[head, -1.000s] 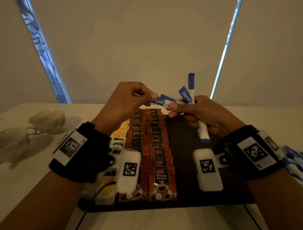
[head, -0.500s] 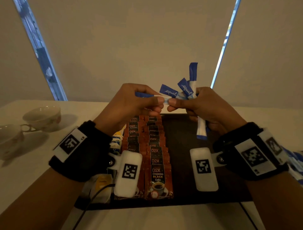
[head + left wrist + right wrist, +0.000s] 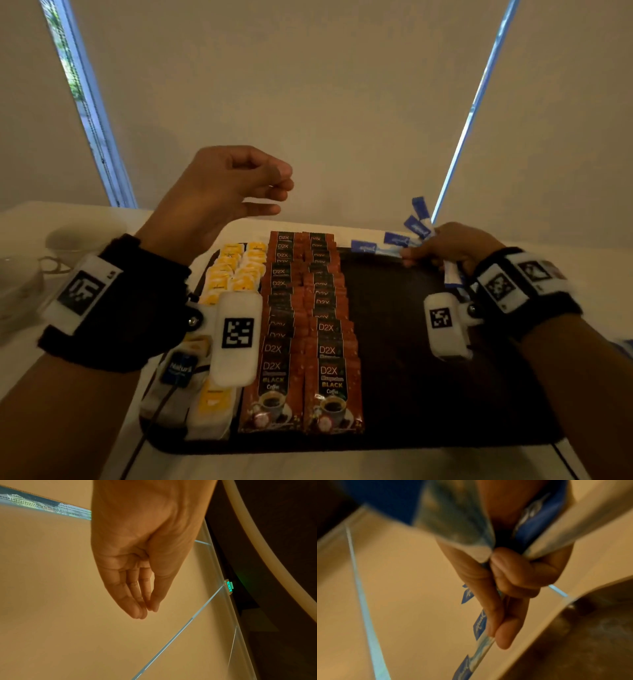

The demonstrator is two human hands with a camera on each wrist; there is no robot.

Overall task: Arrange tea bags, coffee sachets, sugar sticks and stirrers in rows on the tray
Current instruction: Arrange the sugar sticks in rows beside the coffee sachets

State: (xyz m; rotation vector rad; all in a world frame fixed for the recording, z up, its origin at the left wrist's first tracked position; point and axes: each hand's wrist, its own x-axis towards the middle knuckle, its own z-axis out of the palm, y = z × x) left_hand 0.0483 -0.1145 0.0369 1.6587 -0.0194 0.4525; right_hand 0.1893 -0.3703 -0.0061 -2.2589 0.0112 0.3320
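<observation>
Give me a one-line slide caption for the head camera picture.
Right hand holds blue sugar sticks at the tray's far edge; left hand hovers empty.

Blue-and-white sugar sticks (image 3: pixel 394 244), dark tray (image 3: pixel 411 359)

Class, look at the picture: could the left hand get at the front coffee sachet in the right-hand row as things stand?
Probably yes. The left hand is raised and holds nothing, and that coffee sachet lies uncovered at the near end of the tray. The right hand grips sugar sticks at the far edge, out of the way.
</observation>
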